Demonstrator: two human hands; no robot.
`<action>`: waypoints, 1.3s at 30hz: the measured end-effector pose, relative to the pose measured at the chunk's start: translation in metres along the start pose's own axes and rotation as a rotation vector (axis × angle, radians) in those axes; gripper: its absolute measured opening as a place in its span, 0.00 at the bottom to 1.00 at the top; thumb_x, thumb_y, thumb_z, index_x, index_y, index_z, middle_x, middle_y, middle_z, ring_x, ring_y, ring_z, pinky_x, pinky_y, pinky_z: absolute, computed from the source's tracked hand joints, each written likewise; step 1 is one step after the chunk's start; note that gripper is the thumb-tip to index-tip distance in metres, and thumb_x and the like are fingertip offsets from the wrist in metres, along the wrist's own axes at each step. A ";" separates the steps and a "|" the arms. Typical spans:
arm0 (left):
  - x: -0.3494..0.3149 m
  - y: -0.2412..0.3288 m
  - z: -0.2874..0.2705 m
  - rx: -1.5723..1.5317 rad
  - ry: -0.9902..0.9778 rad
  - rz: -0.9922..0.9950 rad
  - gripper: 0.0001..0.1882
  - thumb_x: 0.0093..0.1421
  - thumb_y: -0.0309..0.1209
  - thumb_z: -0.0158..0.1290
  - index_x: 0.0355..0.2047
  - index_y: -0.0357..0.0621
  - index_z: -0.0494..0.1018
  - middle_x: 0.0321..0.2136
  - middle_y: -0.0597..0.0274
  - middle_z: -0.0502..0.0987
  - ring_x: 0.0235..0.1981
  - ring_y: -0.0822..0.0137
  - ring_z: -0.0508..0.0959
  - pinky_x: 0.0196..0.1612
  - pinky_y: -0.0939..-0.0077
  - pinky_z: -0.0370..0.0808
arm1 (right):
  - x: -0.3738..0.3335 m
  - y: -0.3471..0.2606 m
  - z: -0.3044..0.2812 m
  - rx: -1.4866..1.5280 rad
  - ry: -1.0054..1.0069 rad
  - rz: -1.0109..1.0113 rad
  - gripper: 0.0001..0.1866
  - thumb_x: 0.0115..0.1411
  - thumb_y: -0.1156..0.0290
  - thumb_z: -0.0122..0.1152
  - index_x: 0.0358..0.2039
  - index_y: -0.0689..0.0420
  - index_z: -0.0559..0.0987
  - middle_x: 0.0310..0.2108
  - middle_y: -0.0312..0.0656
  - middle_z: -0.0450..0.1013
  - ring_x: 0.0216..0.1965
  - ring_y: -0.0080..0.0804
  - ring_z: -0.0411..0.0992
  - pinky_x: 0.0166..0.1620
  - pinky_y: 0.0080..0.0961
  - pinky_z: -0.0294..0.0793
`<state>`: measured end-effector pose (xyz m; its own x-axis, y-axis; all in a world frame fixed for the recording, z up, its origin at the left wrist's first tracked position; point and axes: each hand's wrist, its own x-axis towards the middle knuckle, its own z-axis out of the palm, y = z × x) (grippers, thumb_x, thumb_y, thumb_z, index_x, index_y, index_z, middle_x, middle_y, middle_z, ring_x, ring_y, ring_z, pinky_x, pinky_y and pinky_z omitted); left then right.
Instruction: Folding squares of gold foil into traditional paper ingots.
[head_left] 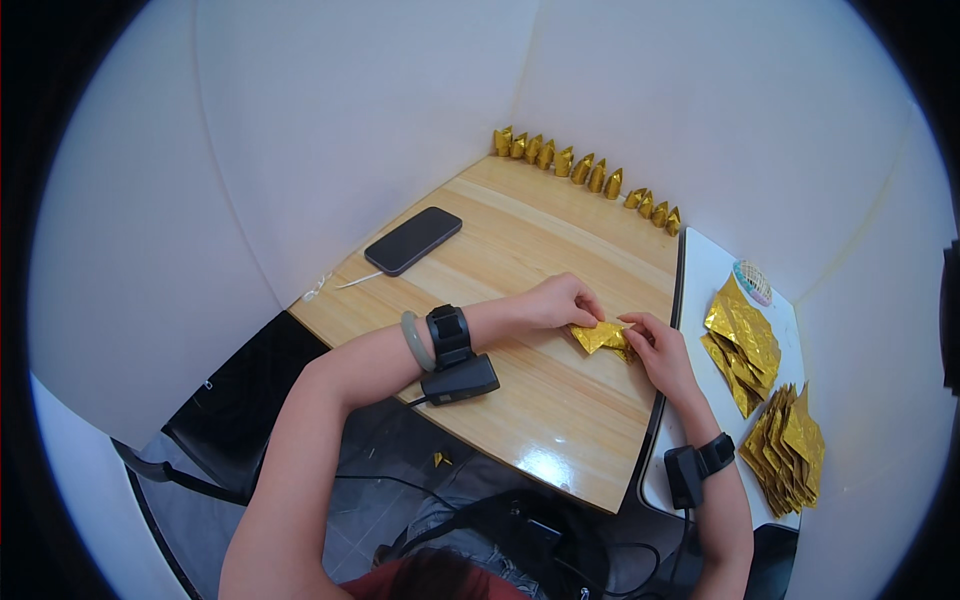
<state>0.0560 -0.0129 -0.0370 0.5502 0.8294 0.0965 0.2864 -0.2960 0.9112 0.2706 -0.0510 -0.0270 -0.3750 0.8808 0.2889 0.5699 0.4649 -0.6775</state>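
Note:
A piece of gold foil paper (600, 337), partly folded, lies between my two hands just above the wooden table (500, 400). My left hand (562, 303) pinches its left upper edge between thumb and fingers. At its right end, my right hand (655, 350) grips the foil with thumb and forefinger. The foil's left end comes to a pointed corner, and its right end looks crumpled. Fingers cover part of the edges, so the exact folds there are hidden.
Several folded gold foil pieces (563, 162) stand in a row along the table's far edge. A dark phone (413, 241) with a white cable lies at the left. On the white side table (705, 262) are gold foil stacks (785, 450) and a patterned round object (752, 282).

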 end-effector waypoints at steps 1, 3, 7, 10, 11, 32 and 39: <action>0.000 0.000 0.000 0.021 0.006 -0.004 0.11 0.48 0.25 0.57 0.34 0.39 0.76 0.28 0.59 0.78 0.30 0.72 0.75 0.34 0.78 0.72 | 0.000 0.001 0.000 0.002 -0.006 0.001 0.11 0.55 0.76 0.53 0.40 0.61 0.74 0.24 0.43 0.73 0.24 0.27 0.71 0.30 0.20 0.70; -0.003 0.002 -0.001 0.145 -0.016 0.105 0.10 0.48 0.25 0.57 0.33 0.40 0.77 0.27 0.59 0.77 0.30 0.71 0.75 0.34 0.78 0.72 | 0.001 0.001 0.000 0.006 -0.013 0.002 0.11 0.55 0.76 0.54 0.39 0.61 0.74 0.25 0.43 0.73 0.24 0.27 0.71 0.30 0.20 0.70; -0.007 0.003 0.001 0.551 0.038 0.358 0.10 0.45 0.24 0.58 0.31 0.40 0.76 0.25 0.57 0.76 0.30 0.68 0.74 0.33 0.75 0.72 | -0.002 -0.001 -0.001 -0.292 -0.013 -0.084 0.13 0.54 0.74 0.56 0.41 0.60 0.73 0.37 0.45 0.71 0.36 0.32 0.71 0.38 0.25 0.69; -0.004 0.002 0.003 0.358 -0.010 0.280 0.08 0.44 0.23 0.59 0.28 0.40 0.75 0.23 0.56 0.75 0.27 0.68 0.74 0.30 0.75 0.71 | -0.005 0.000 0.000 -0.432 -0.048 -0.245 0.20 0.55 0.67 0.54 0.47 0.60 0.69 0.48 0.48 0.66 0.49 0.37 0.64 0.50 0.34 0.62; -0.004 0.003 0.002 0.360 -0.008 0.279 0.08 0.44 0.23 0.59 0.28 0.40 0.75 0.23 0.56 0.75 0.27 0.68 0.74 0.30 0.75 0.71 | -0.006 -0.002 0.001 -0.417 -0.123 -0.320 0.25 0.57 0.61 0.53 0.52 0.61 0.65 0.53 0.51 0.61 0.56 0.40 0.59 0.57 0.38 0.55; -0.010 0.003 -0.009 0.630 -0.215 0.372 0.16 0.53 0.31 0.52 0.44 0.59 0.75 0.29 0.61 0.68 0.36 0.60 0.62 0.45 0.73 0.60 | -0.017 -0.017 -0.011 -0.675 -0.502 -0.032 0.47 0.55 0.37 0.38 0.61 0.63 0.44 0.63 0.54 0.39 0.65 0.39 0.37 0.63 0.40 0.35; -0.010 0.005 -0.021 0.714 -0.256 0.386 0.15 0.51 0.35 0.55 0.41 0.64 0.76 0.31 0.62 0.69 0.38 0.59 0.63 0.45 0.73 0.61 | -0.019 -0.017 -0.019 -0.755 -0.499 0.075 0.47 0.56 0.37 0.38 0.61 0.62 0.44 0.63 0.52 0.39 0.65 0.37 0.36 0.63 0.40 0.35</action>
<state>0.0357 -0.0132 -0.0247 0.8469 0.5015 0.1766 0.4211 -0.8354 0.3531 0.2818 -0.0737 -0.0074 -0.4904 0.8519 -0.1837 0.8674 0.4976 -0.0082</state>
